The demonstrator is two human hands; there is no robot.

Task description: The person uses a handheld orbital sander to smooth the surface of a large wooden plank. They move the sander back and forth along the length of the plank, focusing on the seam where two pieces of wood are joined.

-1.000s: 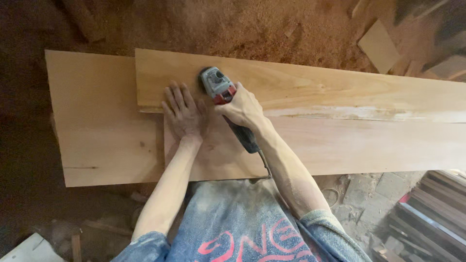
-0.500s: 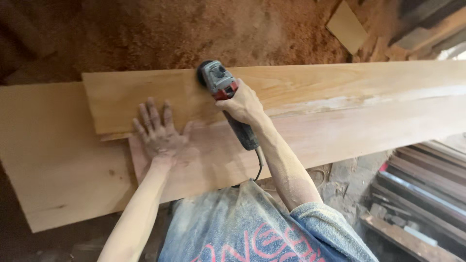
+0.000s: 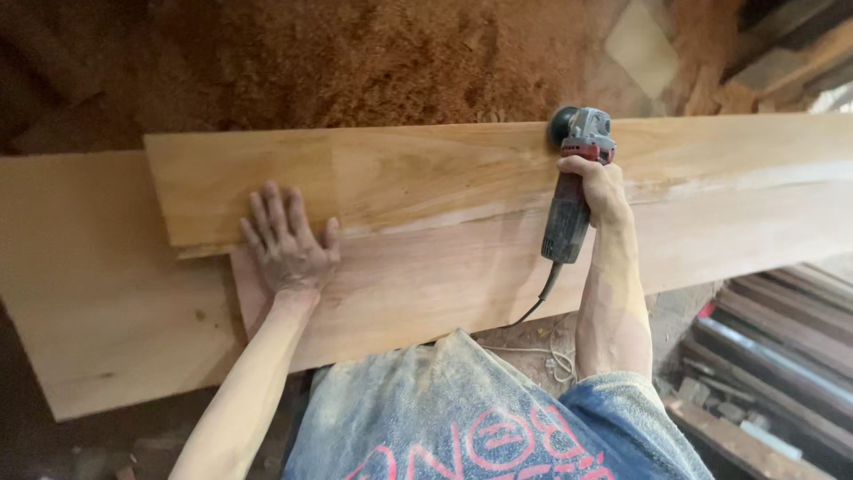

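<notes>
A long pale wooden board point(image 3: 426, 169) lies on top of two wider boards point(image 3: 98, 293). My left hand point(image 3: 286, 244) presses flat, fingers spread, across the top board's near edge and the board below it. My right hand point(image 3: 597, 187) grips the dark body of a grey and red angle grinder point(image 3: 573, 178). Its round head sits at the top board's far edge, right of the middle. The grinder's cord point(image 3: 538, 298) hangs down over the near edge toward my dusty blue shirt.
Reddish sawdust point(image 3: 355, 62) covers the ground beyond the boards. A small flat wood offcut point(image 3: 641, 44) lies at the upper right. Stacked dark planks point(image 3: 773, 356) lie at the lower right, below the boards' near edge.
My right hand has slid the grinder along the far edge of the top board to the right. My left hand has stayed flat at about the same spot.
</notes>
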